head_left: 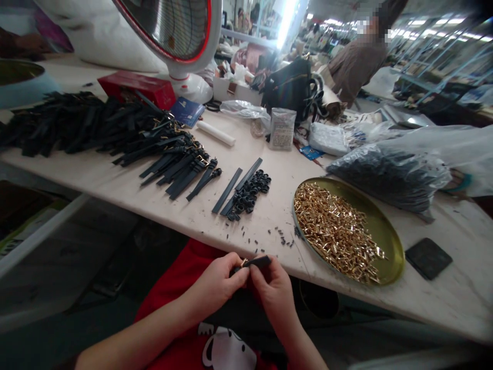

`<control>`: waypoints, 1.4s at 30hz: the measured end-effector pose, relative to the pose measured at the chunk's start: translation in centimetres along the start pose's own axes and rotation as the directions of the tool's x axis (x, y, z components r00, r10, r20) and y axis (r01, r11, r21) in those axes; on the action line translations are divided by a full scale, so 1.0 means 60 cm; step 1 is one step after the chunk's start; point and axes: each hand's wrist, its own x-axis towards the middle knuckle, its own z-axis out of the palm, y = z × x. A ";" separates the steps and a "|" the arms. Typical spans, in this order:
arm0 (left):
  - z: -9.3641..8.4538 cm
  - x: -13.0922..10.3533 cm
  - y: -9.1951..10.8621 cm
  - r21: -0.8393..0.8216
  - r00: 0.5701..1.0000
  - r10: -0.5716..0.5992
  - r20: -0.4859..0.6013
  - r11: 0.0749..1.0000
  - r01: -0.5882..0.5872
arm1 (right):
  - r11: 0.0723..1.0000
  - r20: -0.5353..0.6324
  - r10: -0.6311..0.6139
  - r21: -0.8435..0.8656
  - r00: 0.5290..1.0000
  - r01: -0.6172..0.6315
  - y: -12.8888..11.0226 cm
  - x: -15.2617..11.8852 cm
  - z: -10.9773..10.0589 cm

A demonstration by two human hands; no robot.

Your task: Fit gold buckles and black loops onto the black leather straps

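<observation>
Both hands meet just below the table's front edge, around a dark strap (259, 261) with a small gold buckle (244, 263). My left hand (223, 280) pinches the buckle end between thumb and fingers. The strap's other part is gripped by my right hand (271, 280), thumb below and fingers behind. On the table (185, 221) above them lie flat dark strips (227, 190) and a heap of small black loops (252, 192). A round tray (391, 246) of gold metal pieces (335, 226) stands to the right.
Many black buckled straps (84, 123) pile up at the left. Behind stand a fan (173, 31), a red box (136, 88), a black bag (288, 85) and plastic packets (282, 128). A dark square pad (429, 258) lies at the right. A person (354, 61) is in the background.
</observation>
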 end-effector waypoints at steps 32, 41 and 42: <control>-0.037 0.096 0.003 -0.117 0.978 0.075 -0.193 0.988 -0.099 | 0.958 0.153 0.223 0.145 0.963 -0.245 -0.032 0.159 -0.033; -0.027 0.030 0.017 0.185 0.996 0.079 0.041 0.979 -0.085 | 0.963 0.081 0.177 0.193 0.981 -0.190 -0.027 0.057 -0.026; -0.029 0.025 0.020 0.219 0.995 0.086 0.056 0.971 -0.096 | 0.975 0.092 0.152 0.149 0.984 -0.164 -0.027 0.051 -0.029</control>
